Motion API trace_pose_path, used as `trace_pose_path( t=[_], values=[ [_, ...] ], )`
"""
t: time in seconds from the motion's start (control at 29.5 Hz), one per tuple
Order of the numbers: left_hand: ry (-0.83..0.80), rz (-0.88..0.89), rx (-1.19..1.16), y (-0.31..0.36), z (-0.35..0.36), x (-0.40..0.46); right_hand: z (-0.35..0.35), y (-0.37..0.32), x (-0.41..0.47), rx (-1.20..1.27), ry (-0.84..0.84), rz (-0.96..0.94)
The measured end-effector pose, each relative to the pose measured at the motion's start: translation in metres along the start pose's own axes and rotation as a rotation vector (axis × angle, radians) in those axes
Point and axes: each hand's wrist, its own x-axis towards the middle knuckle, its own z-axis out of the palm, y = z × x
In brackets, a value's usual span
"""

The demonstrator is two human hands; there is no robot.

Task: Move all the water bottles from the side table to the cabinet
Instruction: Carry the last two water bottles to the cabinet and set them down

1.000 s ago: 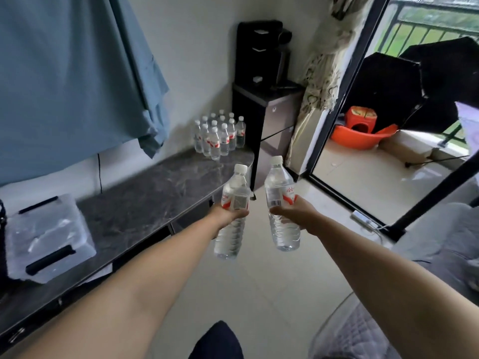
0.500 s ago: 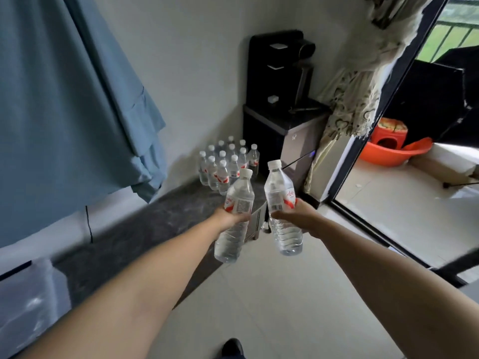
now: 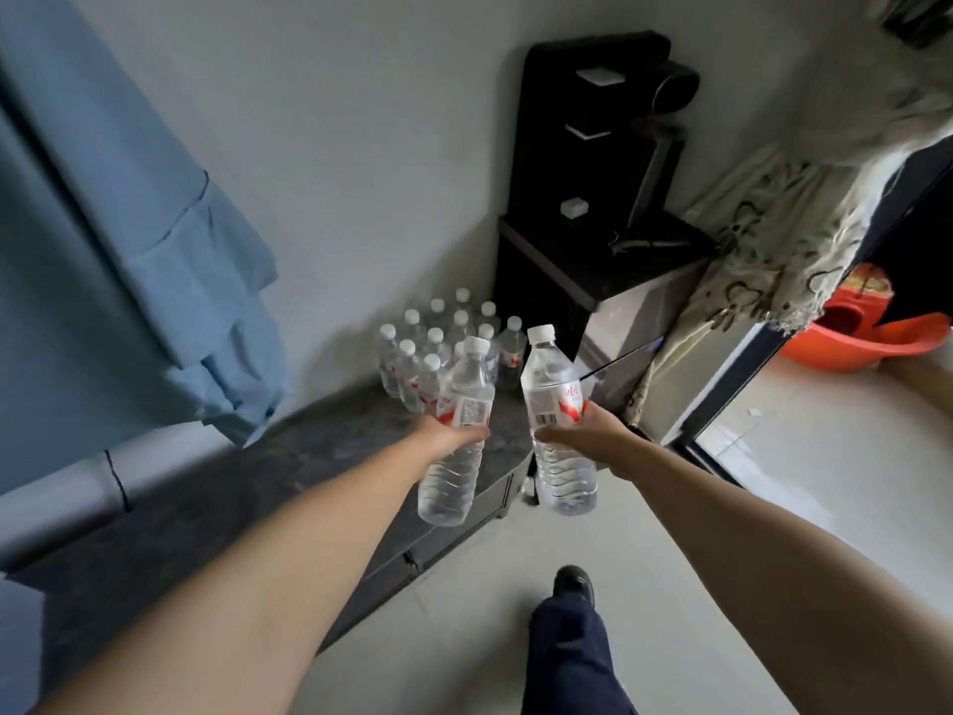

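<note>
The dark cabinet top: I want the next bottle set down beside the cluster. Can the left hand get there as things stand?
Probably yes. The left hand holds its bottle over the cabinet top, whose near part looks bare in front of the bottle cluster.

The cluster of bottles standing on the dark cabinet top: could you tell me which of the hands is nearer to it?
Left. The left hand holds its bottle just in front of the cluster; the right hand is off to its right.

Both arms stretched forward toward twelve o'clock, left hand (image 3: 447, 430) and right hand (image 3: 593, 430) each wrapped around a bottle, level, side by side.
</note>
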Motion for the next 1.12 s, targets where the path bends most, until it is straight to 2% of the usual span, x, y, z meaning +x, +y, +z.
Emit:
trace_pose_path(
  t=[0.27, 0.41, 0.51, 0.64, 0.85, 1.12],
  values=[
    [0.093, -0.114, -0.274, 0.051, 0.064, 0.105, -0.078, -0.007, 0.154, -0.143, -0.169, 0.011],
    [0.188, -0.184, -0.396, 0.055, 0.09, 0.141, -0.085, -0.006, 0.206, -0.092, -0.179, 0.002],
    [0.324, -0.206, -0.425, 0.045, 0.106, 0.165, -0.072, 0.008, 0.235, -0.034, -0.18, 0.038],
    [0.48, -0.142, -0.489, 0.021, 0.124, 0.219, -0.037, 0.039, 0.29, -0.026, -0.2, 0.026],
    [0.555, -0.026, -0.522, -0.018, 0.146, 0.296, 0.021, 0.079, 0.363, -0.134, -0.107, -0.095],
    [0.782, 0.092, -0.444, -0.048, 0.175, 0.345, 0.065, 0.113, 0.416, -0.118, -0.011, -0.161]
  ],
)
